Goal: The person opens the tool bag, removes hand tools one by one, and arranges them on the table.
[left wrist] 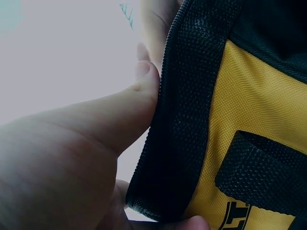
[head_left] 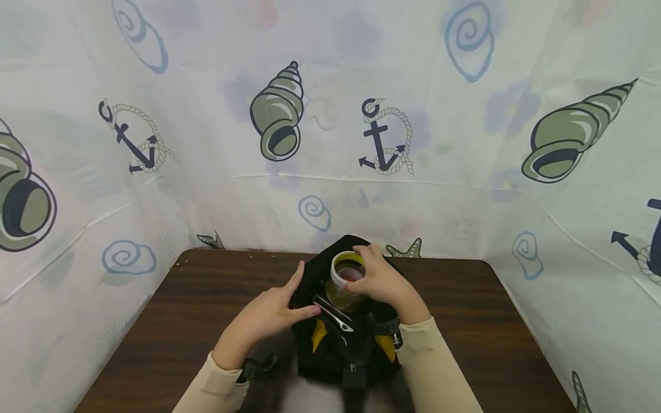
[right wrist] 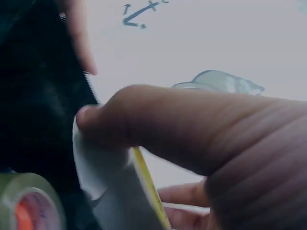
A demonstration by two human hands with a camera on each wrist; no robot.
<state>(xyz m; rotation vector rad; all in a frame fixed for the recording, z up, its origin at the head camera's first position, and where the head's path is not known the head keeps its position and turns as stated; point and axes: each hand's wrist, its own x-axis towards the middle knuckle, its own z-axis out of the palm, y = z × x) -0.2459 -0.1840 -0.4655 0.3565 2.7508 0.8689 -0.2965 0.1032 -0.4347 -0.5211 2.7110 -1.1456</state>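
Observation:
A black-and-yellow tool bag (head_left: 330, 364) stands with its top open, yellow cloth (left wrist: 259, 96) showing on its side. My left hand (head_left: 268, 315) grips the bag's zipped rim (left wrist: 165, 96), with the thumb over the edge and a fingertip against the side. At the bag's mouth my right hand (head_left: 379, 278) pinches a white tape roll (head_left: 338, 278) with a yellow inner rim. Close up, the thumb presses on the roll's white face (right wrist: 115, 187). Below it lies an olive packing-tape roll (right wrist: 36, 191) with a pink-orange core. A slim black-and-silver tool (head_left: 333, 314) lies by the left thumb.
The bag stands on a dark brown wooden table (head_left: 206, 321). White curtains (head_left: 330, 143) printed with shells and anchors hang behind and at both sides. A black strap with a buckle (head_left: 355, 367) lies on the bag's near side.

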